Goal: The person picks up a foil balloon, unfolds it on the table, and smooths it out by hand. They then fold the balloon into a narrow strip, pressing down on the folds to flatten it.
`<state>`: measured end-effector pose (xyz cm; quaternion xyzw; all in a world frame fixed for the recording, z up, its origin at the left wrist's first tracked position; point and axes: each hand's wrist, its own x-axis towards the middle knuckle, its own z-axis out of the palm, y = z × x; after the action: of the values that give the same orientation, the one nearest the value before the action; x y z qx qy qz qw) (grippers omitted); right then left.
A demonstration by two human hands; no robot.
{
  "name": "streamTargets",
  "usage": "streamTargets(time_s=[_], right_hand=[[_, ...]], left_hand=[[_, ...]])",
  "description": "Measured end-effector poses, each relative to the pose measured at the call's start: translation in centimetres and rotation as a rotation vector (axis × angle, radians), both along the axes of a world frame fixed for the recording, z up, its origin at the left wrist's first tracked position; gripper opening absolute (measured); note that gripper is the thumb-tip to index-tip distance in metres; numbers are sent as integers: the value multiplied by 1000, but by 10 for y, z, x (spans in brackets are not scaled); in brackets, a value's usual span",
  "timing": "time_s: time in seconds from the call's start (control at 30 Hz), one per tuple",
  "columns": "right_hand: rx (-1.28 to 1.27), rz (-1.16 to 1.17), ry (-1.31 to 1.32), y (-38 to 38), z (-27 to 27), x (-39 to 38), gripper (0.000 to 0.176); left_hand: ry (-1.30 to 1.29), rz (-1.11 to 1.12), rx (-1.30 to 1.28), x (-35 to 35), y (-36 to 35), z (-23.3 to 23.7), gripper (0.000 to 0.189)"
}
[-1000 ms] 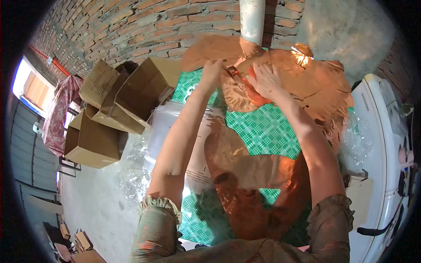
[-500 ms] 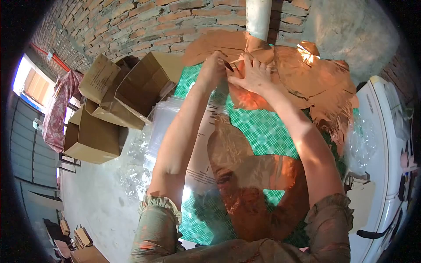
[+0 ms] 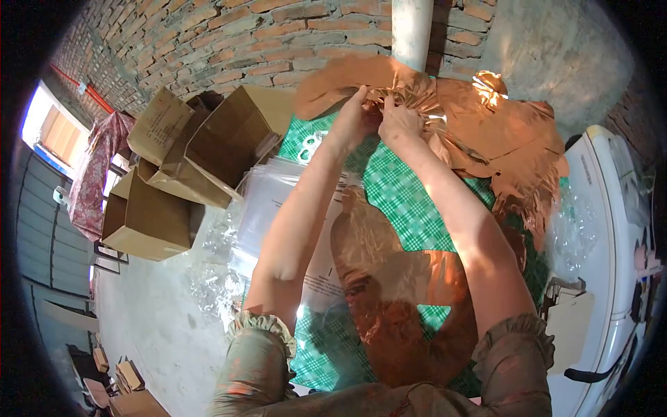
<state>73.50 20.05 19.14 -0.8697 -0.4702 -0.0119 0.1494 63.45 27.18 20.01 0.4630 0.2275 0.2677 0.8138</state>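
Both my hands are at the far side of the green checked cloth [image 3: 410,201], closed on a flat copper-coloured foil balloon [image 3: 330,80]. The foil is gathered into creases between them. My left hand [image 3: 356,121] pinches it from the left, its fingertips partly hidden. My right hand [image 3: 401,126] grips the bunched part just beside it. Another flat foil balloon [image 3: 389,326], with curved outlines, lies closer to my body. More copper foil [image 3: 514,139], with a fringed end, spreads to the right. White looped pieces [image 3: 309,147] lie left of my left wrist.
Clear plastic bags [image 3: 260,201] and a printed sheet lie under my left forearm. Open cardboard boxes [image 3: 153,215] stand at the left. A white appliance [image 3: 601,278] borders the right side. A white pipe [image 3: 411,31] runs down the brick wall behind.
My right hand has gone from spread fingers to a closed grip. The foil between my hands is now bunched up and lifted off the cloth. White looped pieces have come into sight.
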Motion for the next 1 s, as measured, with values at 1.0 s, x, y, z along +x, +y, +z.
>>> streamTargets(time_s=[1.0], right_hand=[[675, 706, 56, -43, 35, -45, 24]], left_hand=[[-225, 787, 302, -48, -42, 39, 27]])
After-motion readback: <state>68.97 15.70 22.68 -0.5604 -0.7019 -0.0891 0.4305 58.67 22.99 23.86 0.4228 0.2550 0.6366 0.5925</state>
